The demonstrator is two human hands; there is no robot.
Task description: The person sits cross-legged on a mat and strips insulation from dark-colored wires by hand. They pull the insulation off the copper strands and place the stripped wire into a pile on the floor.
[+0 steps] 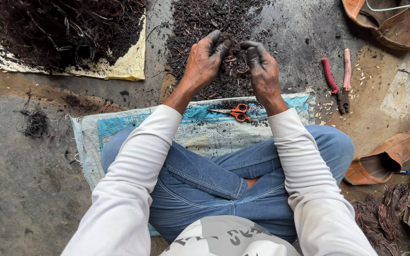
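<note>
Here a tangled clump of dark wires (pixel 234 60) sits pinched between the soot-blackened left hand (pixel 205 59) and right hand (pixel 262 68), both closed on it above a dark wire pile (pixel 200 19) on the floor. Orange scissors (pixel 236 112) lie on the woven sack (pixel 119 125) below; red-handled pliers (pixel 338 80) rest to the right.

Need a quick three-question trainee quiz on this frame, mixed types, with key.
1. True or false: the scissors lie on the woven sack in front of the knees.
2. What do the left hand and right hand hold between them? A) pliers B) a clump of tangled wire C) a sandal
3. Fill in: the pliers with red and pink handles lie to the person's ____.

Key: 1 true; 2 B, the clump of tangled wire; 3 right.
</note>
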